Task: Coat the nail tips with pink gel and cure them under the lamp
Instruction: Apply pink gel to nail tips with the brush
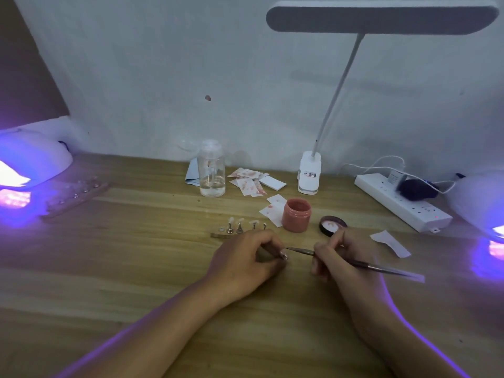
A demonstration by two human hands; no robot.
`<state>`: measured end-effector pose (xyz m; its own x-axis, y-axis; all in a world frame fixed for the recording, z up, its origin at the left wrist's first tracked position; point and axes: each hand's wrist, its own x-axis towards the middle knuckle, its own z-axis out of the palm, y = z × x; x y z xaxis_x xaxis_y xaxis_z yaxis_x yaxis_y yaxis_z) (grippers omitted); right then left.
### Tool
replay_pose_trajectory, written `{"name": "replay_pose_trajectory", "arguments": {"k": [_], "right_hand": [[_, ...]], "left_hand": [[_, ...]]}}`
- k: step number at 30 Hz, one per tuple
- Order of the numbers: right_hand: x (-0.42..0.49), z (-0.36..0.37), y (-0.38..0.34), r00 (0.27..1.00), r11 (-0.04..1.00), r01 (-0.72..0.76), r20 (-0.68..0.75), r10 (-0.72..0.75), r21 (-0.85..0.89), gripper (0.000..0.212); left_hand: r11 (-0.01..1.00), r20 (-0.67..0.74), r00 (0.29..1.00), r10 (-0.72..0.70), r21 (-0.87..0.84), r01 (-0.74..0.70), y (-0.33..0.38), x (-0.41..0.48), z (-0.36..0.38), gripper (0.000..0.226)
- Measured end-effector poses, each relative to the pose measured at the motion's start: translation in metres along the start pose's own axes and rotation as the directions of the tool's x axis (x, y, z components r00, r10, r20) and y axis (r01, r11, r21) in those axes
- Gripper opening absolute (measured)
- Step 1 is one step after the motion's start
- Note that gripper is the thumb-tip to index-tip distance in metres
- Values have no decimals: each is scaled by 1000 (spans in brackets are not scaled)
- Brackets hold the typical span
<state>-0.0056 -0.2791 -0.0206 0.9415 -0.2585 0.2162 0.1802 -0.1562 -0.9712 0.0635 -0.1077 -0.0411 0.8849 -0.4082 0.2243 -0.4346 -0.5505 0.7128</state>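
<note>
We've got one label worth calling, on the white clip base of the desk lamp [309, 184], standing at one o'clock on the table [136, 268]. That label [308, 174] shows a small red mark at its upper left, with rows of dark print beside and below it. The print is too blurred to pick out a single character. Over at two o'clock, the white plug adapter [396, 177] seated on the power strip [392, 197] carries a grey printed panel, and its type is far too small to make out. So no word, brand or number can be read anywhere in this view.
</note>
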Motion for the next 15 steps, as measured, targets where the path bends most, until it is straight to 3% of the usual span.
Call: {"name": "replay_pose_trajectory", "arguments": {"k": [4, 15], "right_hand": [[-1, 2, 1, 999, 999, 10, 50, -8, -53, 20], [-1, 2, 2, 999, 999, 34, 19, -34, -1, 21]], "left_hand": [[1000, -2, 1000, -3, -15, 3, -1, 0, 1, 16], [999, 13, 1000, -22, -29, 22, 0, -1, 1, 13]]}}
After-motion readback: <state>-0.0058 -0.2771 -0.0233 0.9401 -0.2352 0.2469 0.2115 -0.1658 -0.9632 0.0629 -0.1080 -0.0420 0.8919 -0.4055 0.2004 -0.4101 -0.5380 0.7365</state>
